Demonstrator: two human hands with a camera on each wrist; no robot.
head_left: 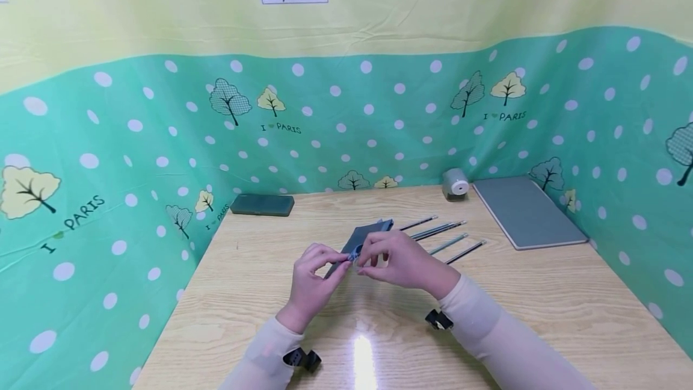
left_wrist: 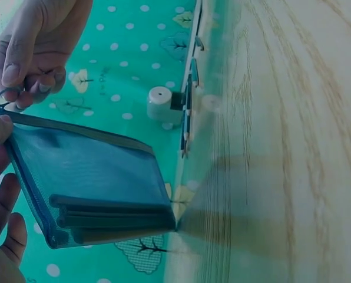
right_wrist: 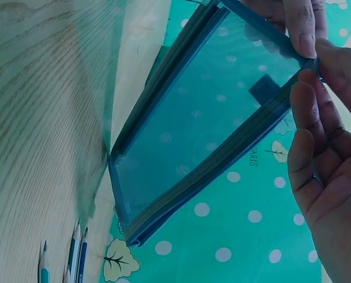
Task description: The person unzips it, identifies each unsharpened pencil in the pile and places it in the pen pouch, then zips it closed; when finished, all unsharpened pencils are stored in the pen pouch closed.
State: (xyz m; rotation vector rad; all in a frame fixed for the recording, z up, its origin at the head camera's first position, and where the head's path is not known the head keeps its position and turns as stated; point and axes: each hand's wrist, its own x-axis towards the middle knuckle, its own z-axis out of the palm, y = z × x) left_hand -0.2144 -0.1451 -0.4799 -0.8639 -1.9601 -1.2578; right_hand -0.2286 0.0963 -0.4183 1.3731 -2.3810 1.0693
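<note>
A blue-grey mesh zipper pouch [head_left: 364, 235] is held tilted above the wooden table, with several dark pencil-like sticks [left_wrist: 111, 213] inside along one side. My left hand [head_left: 314, 281] pinches the pouch's corner at one end of the zipper [right_wrist: 222, 150]. At the same corner, the thumb and fingers of my right hand [head_left: 400, 259] pinch the zipper's pull ring [left_wrist: 1, 98]. The zipper edge looks closed along its length in the right wrist view. Both hands' fingertips nearly meet there.
Several pencils [head_left: 449, 244] lie on the table right of the pouch. Behind them stand a white pencil sharpener [head_left: 456, 184] and a flat grey board [head_left: 527, 212]. A dark green case [head_left: 262, 204] lies at the back left. Patterned cloth [head_left: 346, 113] hangs around the table.
</note>
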